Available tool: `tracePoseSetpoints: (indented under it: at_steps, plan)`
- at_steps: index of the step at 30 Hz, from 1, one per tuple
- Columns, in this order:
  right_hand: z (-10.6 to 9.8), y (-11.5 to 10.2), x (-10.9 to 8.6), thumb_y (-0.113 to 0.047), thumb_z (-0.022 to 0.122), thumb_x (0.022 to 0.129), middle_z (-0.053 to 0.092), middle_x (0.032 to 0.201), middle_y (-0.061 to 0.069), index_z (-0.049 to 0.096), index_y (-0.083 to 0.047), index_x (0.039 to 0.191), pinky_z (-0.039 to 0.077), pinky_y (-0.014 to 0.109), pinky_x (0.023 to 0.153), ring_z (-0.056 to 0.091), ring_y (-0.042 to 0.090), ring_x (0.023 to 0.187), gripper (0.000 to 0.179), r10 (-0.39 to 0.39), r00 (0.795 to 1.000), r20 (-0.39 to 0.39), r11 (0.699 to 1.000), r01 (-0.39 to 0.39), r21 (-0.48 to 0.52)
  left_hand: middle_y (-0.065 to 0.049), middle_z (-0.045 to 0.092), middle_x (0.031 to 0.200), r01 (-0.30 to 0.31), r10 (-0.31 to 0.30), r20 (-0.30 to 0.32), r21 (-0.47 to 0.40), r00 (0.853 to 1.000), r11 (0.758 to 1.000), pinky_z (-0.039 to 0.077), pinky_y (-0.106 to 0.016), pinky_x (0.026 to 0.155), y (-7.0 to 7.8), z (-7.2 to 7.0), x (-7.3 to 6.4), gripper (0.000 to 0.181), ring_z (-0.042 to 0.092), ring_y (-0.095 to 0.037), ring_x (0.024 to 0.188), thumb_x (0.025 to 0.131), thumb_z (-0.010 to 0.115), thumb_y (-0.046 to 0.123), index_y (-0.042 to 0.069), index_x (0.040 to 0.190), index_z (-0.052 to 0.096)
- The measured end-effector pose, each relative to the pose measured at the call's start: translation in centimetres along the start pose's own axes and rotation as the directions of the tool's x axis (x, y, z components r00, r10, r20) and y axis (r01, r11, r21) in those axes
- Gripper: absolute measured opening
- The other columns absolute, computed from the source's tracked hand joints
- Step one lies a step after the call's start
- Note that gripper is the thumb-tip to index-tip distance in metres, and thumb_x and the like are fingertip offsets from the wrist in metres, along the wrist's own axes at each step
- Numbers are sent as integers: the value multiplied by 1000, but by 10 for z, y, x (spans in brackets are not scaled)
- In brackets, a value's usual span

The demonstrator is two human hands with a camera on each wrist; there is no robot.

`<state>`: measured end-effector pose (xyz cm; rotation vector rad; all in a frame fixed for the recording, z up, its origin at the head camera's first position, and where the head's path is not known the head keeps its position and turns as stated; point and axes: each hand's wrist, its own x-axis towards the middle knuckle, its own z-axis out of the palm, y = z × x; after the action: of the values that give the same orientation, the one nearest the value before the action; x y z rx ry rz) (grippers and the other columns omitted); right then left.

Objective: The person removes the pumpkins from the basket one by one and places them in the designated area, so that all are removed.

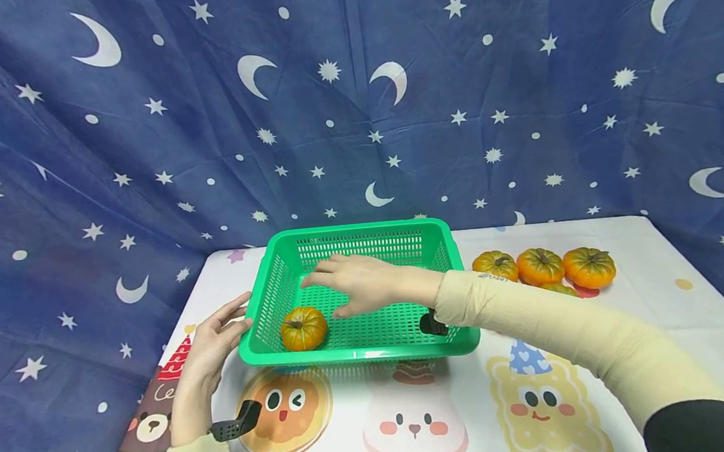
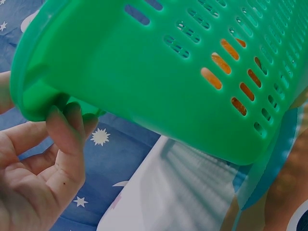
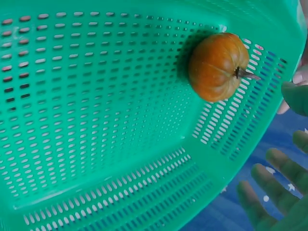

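Note:
A green plastic basket (image 1: 361,355) with slotted walls stands on the table. Inside its near left corner lies a small orange pumpkin (image 1: 304,328) with a short stem; the right wrist view also shows this pumpkin (image 3: 219,67). My left hand (image 1: 211,346) grips the basket's left rim. In the left wrist view, the fingers of that hand (image 2: 53,163) curl under the edge. Over the basket's middle hovers my right hand (image 1: 367,284), to the right of the pumpkin, fingers extended and loosely spread, holding nothing.
Right of the basket sit several more small pumpkins (image 1: 540,267), one partly hidden behind the right sleeve (image 1: 541,318). A white tablecloth (image 1: 657,299) with cartoon prints covers the table. A dark blue curtain (image 1: 341,141) with moons and stars hangs behind.

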<state>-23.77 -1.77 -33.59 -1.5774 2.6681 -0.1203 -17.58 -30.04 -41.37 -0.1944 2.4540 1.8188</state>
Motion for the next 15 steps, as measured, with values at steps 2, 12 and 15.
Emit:
tracePoseSetpoints:
  at_steps: [2, 12, 15]
  plan:
    - [2, -2, 4, -32, 73, 83, 52, 135, -3, 44, -23, 142, 43, 33, 104, 50, 19, 122, 66, -6, 1000, 12, 1000, 6, -2, -14, 45, 135, -1, 1, 0, 0, 1000, 1000, 48, -12, 82, 0, 0, 0, 54, 57, 5, 93, 95, 55, 17, 15, 147, 40]
    - [18, -9, 25, -33, 74, 82, 48, 139, -3, 40, -24, 145, 46, 32, 97, 49, 18, 121, 72, -42, 998, 53, 999, 42, -3, -12, 46, 130, -4, 4, 1, -6, 1000, 1000, 47, -12, 82, 0, 0, 0, 55, 60, 6, 89, 95, 56, 17, 13, 147, 40]
    - [22, -10, 31, -32, 74, 82, 48, 140, -2, 40, -24, 145, 46, 33, 97, 49, 19, 121, 73, -45, 997, 65, 999, 44, 4, -10, 48, 127, -10, 10, 2, -9, 1000, 1000, 48, -12, 82, -1, 0, 0, 55, 60, 6, 88, 94, 56, 16, 12, 147, 40]
